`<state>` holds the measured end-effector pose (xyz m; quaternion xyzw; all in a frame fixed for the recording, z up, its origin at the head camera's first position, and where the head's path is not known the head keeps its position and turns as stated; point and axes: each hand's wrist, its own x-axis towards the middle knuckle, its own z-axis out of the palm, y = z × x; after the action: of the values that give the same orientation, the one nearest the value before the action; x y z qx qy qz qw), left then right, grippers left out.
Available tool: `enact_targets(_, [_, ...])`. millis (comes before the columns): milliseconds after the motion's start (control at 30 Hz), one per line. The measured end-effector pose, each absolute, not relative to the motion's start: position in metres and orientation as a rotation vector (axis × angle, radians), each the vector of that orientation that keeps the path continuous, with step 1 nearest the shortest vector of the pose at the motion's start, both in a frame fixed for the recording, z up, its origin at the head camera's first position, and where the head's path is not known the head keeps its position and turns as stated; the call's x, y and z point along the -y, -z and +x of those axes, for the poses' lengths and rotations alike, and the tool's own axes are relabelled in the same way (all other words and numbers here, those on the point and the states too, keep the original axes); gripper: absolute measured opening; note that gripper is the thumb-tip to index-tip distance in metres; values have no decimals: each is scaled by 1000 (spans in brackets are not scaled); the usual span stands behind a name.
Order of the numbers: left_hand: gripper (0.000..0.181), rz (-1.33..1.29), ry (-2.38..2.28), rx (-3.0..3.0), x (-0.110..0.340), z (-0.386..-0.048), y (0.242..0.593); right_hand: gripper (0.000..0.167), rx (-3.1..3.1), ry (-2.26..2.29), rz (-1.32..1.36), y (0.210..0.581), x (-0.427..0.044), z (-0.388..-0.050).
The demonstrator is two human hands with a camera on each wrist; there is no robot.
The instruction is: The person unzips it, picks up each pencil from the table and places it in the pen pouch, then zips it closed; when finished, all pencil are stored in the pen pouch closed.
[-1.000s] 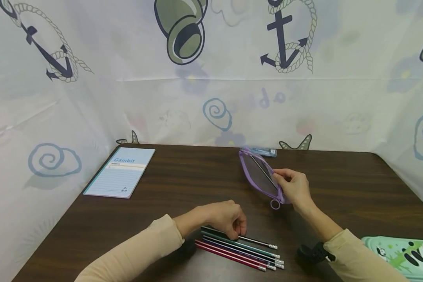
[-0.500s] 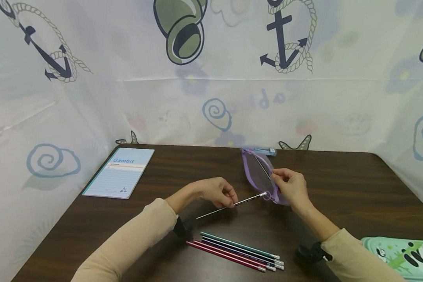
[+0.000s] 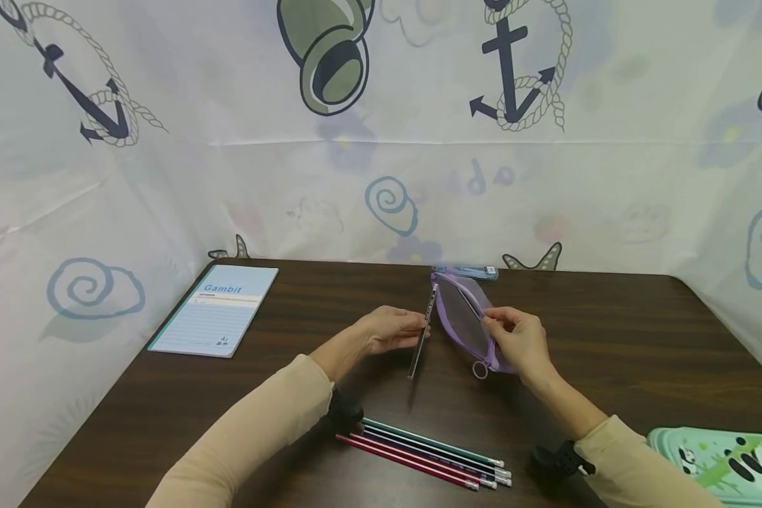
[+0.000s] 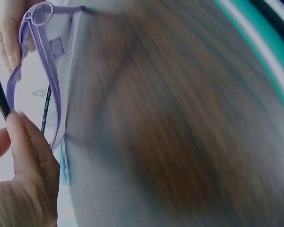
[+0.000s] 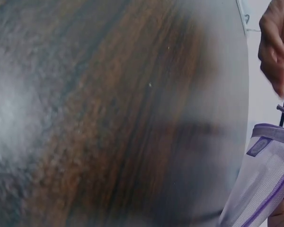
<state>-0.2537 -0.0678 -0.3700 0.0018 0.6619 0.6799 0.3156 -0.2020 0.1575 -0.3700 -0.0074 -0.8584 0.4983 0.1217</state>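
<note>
Purple-trimmed mesh forms the zip pouch point(image 3: 458, 317) we see right of centre in the head view, its mouth gaping around one slim pencil point(image 3: 468, 304). The right hand point(image 3: 522, 339) pinches its rim; just left, the left hand point(image 3: 395, 331) pinches a dark pencil point(image 3: 417, 356), slanted and outside the mouth. Poorly aimed, we judge, that pencil could snag the zip edge and twist from the fingers; were the right pinch to slacken, the soft opening could collapse. Pushing hard might nudge the blue packet point(image 3: 479, 272) behind, near the table's far edge. At bottom centre, a dropped left wrist could scatter the loose row of pencils point(image 3: 432, 442).
</note>
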Motion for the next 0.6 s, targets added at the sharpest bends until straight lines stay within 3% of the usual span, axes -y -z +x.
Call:
enact_targets(233, [34,-206,-1981,-1673,43,-260,377,15,2524,-1476,-9,373,-150,-199])
enact_targets(600, [33,-232,-2001,-1660,24,-255,373,16,2529,-1520,-4,378,-145,-199])
